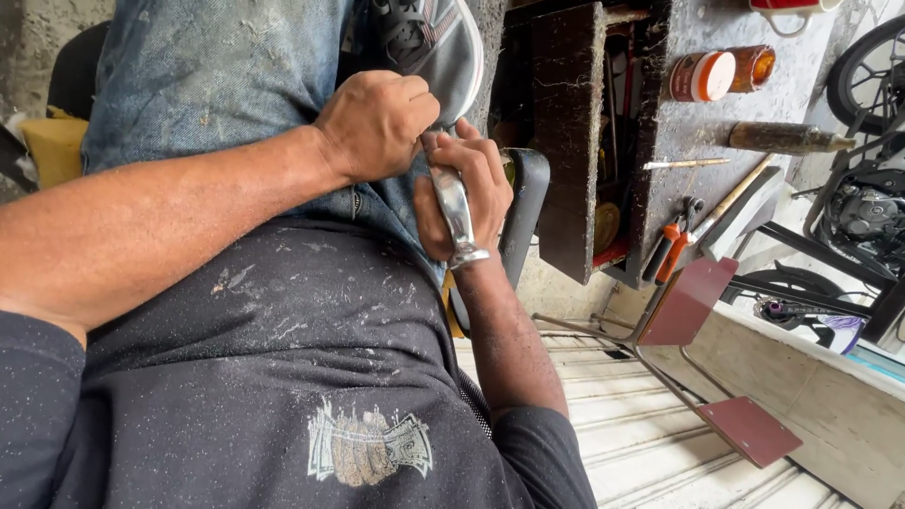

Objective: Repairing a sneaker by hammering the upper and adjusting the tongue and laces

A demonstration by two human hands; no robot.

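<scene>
Both hands meet over the lap, just beside the sole of a shoe [443,47] propped on the jeans-clad thigh. Left hand [377,123] is balled into a tight fist, knuckles up, pressing at the top end of a shiny metal tool [454,212]. Right hand [467,193] wraps around that tool's shaft, fingers curled shut, the flared butt end poking out below the palm. Beyond the hands stands a dusty grey desk [698,127] carrying a dark brown bottle [787,138] lying flat, an orange-lidded jar [716,73] on its side, orange-handled pliers [671,247], and a thin pale stick [686,163].
</scene>
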